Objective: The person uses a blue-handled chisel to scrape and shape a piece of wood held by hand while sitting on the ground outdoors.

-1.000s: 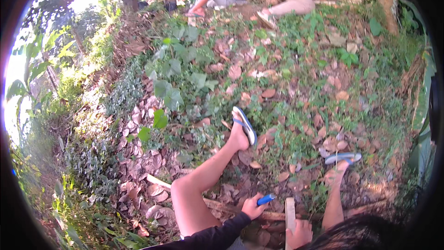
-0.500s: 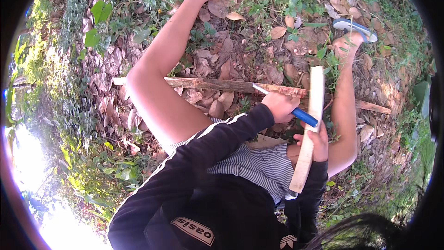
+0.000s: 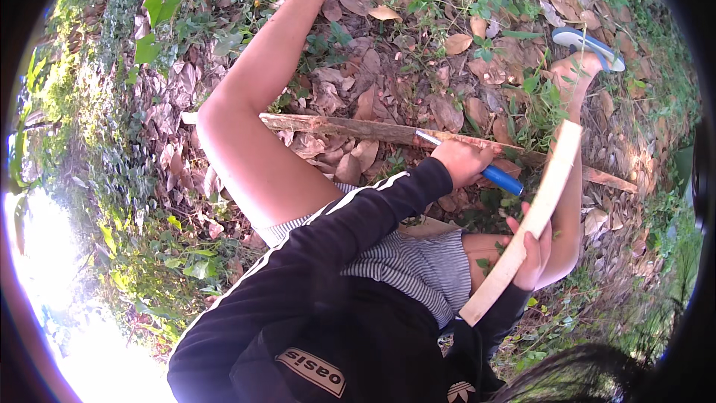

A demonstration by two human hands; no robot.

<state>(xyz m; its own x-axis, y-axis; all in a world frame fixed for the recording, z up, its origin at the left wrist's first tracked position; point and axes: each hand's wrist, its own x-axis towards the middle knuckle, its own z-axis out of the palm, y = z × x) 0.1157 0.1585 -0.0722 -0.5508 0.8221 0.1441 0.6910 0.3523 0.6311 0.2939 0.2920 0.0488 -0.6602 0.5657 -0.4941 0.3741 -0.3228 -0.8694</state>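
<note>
My left hand (image 3: 462,162) is closed around a knife with a blue handle (image 3: 502,180). Its thin blade (image 3: 428,136) lies against a long rough brown stick (image 3: 335,128) that stretches across the ground under my knees. My right hand (image 3: 531,248) grips a pale, flat, slightly curved strip of wood (image 3: 543,205) and holds it upright and slanted, its top end near my right foot. Both arms wear black sleeves with a white stripe (image 3: 313,231). The two hands are close together, the knife handle just above the right hand's fingers.
I sit on ground covered with dry brown leaves (image 3: 350,97) and low green plants (image 3: 171,7). My bare legs are bent to either side, with blue and white sandals (image 3: 589,46) on my feet. Bright glare fills the lower left.
The view has tipped down from the slope and the distant seated people to my lap. My hands have come up into the picture; the pale strip has shifted slightly since half a second ago.
</note>
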